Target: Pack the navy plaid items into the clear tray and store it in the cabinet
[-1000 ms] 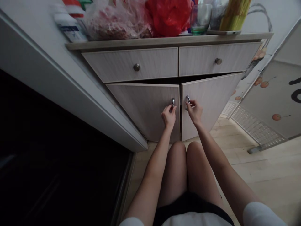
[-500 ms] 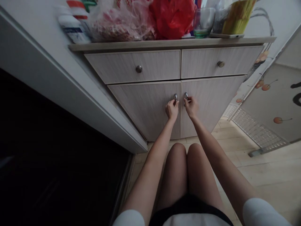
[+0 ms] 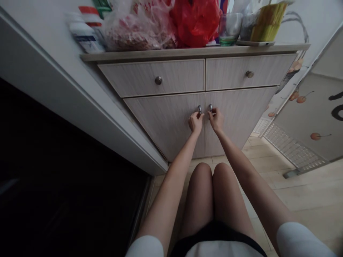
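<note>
The left door handle is pinched at its lower end by the left hand, and the right door handle is held likewise by the right hand; on each side the grip is drawn together on the metal. Both handles are set high, just beside the middle seam, so the hands are brought near one another without touching. If the doors are swung from their outer edges, as seems likely, good leverage is given by that placing. The left door and the right door are seen flush beneath two drawers. The arms are stretched forward above the knees, as the handles are mounted low. On the cabinet top, a clear plastic bag, a red bag and a glass are crowded together, presumably for storage.
</note>
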The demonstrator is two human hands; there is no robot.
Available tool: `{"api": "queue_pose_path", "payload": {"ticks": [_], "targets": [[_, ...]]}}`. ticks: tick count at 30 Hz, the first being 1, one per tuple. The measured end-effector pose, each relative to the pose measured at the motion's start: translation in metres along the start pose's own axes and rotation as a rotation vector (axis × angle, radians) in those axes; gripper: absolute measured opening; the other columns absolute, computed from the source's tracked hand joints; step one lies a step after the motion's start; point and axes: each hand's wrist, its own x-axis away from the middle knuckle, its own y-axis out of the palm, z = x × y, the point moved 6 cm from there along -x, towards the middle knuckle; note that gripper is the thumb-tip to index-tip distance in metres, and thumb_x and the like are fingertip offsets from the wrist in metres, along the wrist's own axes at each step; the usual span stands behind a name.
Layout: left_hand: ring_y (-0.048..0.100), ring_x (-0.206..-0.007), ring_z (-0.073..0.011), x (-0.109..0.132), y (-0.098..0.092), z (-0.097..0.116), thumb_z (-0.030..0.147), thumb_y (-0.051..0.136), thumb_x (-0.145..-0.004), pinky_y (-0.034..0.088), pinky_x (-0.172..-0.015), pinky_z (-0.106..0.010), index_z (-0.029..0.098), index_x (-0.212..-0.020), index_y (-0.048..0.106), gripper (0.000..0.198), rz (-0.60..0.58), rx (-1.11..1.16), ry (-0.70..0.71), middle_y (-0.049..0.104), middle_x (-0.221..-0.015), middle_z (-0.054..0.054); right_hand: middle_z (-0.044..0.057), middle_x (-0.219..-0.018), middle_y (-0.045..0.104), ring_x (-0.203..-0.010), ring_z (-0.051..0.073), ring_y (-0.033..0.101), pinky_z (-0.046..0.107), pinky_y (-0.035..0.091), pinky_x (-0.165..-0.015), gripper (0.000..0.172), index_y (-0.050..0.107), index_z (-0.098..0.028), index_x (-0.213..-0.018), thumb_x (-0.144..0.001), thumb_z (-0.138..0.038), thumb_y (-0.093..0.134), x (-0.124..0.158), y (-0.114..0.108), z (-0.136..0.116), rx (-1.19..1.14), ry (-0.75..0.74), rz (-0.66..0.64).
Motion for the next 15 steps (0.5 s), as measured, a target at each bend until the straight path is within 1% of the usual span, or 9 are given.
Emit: {"api": "queue_pose_path", "payload": {"ticks": [2, 4, 6, 7, 8, 10, 12, 13, 15], "targets": [[0.068, -0.088, -0.0221, 0.005, -0.006, 0.005, 0.027, 0.073, -0.086, 0.047, -0.082, -0.031, 0.014, -0.101, 0.074, 0.020, -0.001, 0.005, 0.018, 0.074, -0.098, -0.014, 0.012, -0.102, 0.067, -0.078, 0.019, 0.061, 0.034, 0.047, -0.076, 0.042, 0.061, -0.017, -0.108, -0.089, -0.054, 0.060, 0.001, -0.003, -0.002, -0.024, -0.038, -0.003], [0.067, -0.088, -0.0207, 0.014, -0.018, 0.008, 0.028, 0.071, -0.087, 0.047, -0.083, -0.031, 0.013, -0.115, 0.070, 0.032, -0.001, 0.039, 0.001, 0.073, -0.101, -0.013, 0.010, -0.098, 0.064, -0.078, 0.019, 0.058, 0.034, 0.047, -0.076, 0.050, 0.060, -0.016, -0.114, -0.086, -0.057, 0.063, 0.005, -0.012, -0.004, -0.051, -0.068, 0.030], [0.066, -0.078, -0.0173, 0.027, -0.033, 0.006, 0.027, 0.069, -0.089, 0.047, -0.078, -0.029, 0.012, -0.131, 0.063, 0.045, -0.041, 0.113, -0.075, 0.072, -0.090, -0.009, 0.005, -0.086, 0.060, -0.075, 0.018, 0.055, 0.033, 0.046, -0.073, 0.052, 0.059, -0.015, -0.122, -0.086, -0.053, 0.064, 0.013, -0.025, -0.006, -0.105, -0.063, 0.057], [0.063, -0.070, -0.0153, 0.035, -0.040, 0.004, 0.027, 0.069, -0.089, 0.046, -0.073, -0.028, 0.012, -0.138, 0.057, 0.053, -0.097, 0.175, -0.133, 0.070, -0.080, -0.005, 0.001, -0.078, 0.056, -0.071, 0.017, 0.053, 0.032, 0.045, -0.070, 0.053, 0.057, -0.016, -0.127, -0.087, -0.049, 0.064, 0.019, -0.032, -0.008, -0.156, -0.045, 0.040], [0.058, -0.061, -0.0132, 0.044, -0.047, 0.003, 0.027, 0.070, -0.088, 0.045, -0.068, -0.027, 0.014, -0.145, 0.050, 0.062, -0.186, 0.262, -0.192, 0.066, -0.070, 0.000, -0.002, -0.071, 0.051, -0.066, 0.015, 0.049, 0.030, 0.043, -0.066, 0.056, 0.054, -0.016, -0.134, -0.087, -0.044, 0.064, 0.025, -0.039, -0.011, -0.228, -0.018, -0.006], [0.045, -0.046, -0.0089, 0.065, -0.058, 0.006, 0.030, 0.073, -0.085, 0.042, -0.060, -0.024, 0.019, -0.155, 0.035, 0.081, -0.438, 0.527, -0.284, 0.054, -0.055, 0.009, -0.008, -0.061, 0.041, -0.054, 0.012, 0.038, 0.026, 0.036, -0.057, 0.067, 0.044, -0.022, -0.147, -0.085, -0.036, 0.064, 0.040, -0.051, -0.021, -0.434, 0.056, -0.172], [0.032, -0.038, -0.0053, 0.083, -0.073, 0.020, 0.033, 0.076, -0.082, 0.038, -0.054, -0.022, 0.025, -0.158, 0.029, 0.090, -0.653, 0.859, -0.292, 0.044, -0.050, 0.014, -0.012, -0.058, 0.034, -0.048, 0.010, 0.027, 0.024, 0.029, -0.051, 0.079, 0.033, -0.032, -0.155, -0.082, -0.030, 0.064, 0.057, -0.064, -0.037, -0.689, 0.129, -0.369], [0.026, -0.036, -0.0044, 0.088, -0.083, 0.027, 0.034, 0.076, -0.082, 0.036, -0.052, -0.021, 0.029, -0.158, 0.029, 0.089, -0.692, 1.023, -0.270, 0.040, -0.048, 0.015, -0.013, -0.057, 0.032, -0.046, 0.009, 0.022, 0.023, 0.026, -0.049, 0.084, 0.029, -0.037, -0.156, -0.081, -0.028, 0.064, 0.064, -0.071, -0.046, -0.815, 0.158, -0.451], [0.018, -0.034, -0.0045, 0.089, -0.101, 0.037, 0.036, 0.072, -0.086, 0.032, -0.047, -0.020, 0.034, -0.156, 0.033, 0.080, -0.626, 1.300, -0.220, 0.031, -0.046, 0.016, -0.014, -0.057, 0.028, -0.044, 0.008, 0.015, 0.022, 0.023, -0.046, 0.088, 0.025, -0.045, -0.156, -0.079, -0.027, 0.065, 0.074, -0.084, -0.061, -1.032, 0.196, -0.563]]}}
